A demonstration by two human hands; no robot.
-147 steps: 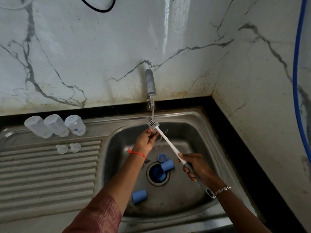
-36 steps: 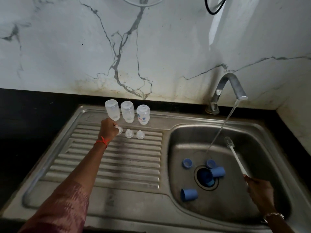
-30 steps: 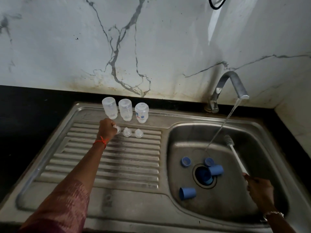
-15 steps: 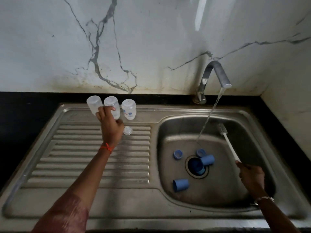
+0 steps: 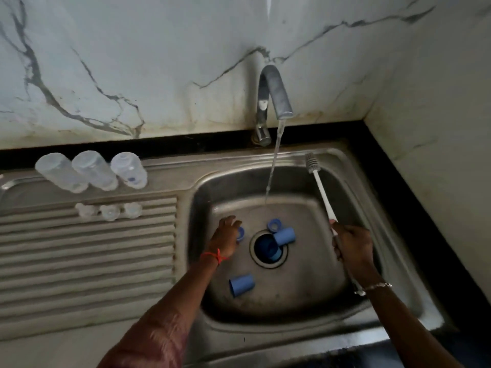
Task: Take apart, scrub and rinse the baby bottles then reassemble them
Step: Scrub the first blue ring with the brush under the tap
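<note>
Three clear bottle bodies [image 5: 94, 170] stand upside down at the back of the drainboard, with three clear teats [image 5: 110, 212] in a row in front of them. Blue caps lie in the sink basin [image 5: 313, 282]: one at the front [image 5: 241, 285], one by the drain [image 5: 284, 236] and one in the drain hole [image 5: 268, 248]. A blue ring [image 5: 274, 224] sits behind the drain. My left hand [image 5: 224, 239] is down in the basin, its fingers curled on another blue ring [image 5: 241, 233]. My right hand [image 5: 350, 245] grips the bottle brush [image 5: 320, 187], head pointing up towards the back rim.
The tap [image 5: 273, 91] runs a thin stream of water [image 5: 273, 160] into the basin. The ribbed steel drainboard [image 5: 87, 261] lies to the left. A marble wall stands behind and to the right, with a black counter edge [image 5: 425, 208] around the sink.
My left hand has left the teats on the drainboard and moved right, down into the basin onto a blue ring. The right hand still holds the brush, now raised a little.
</note>
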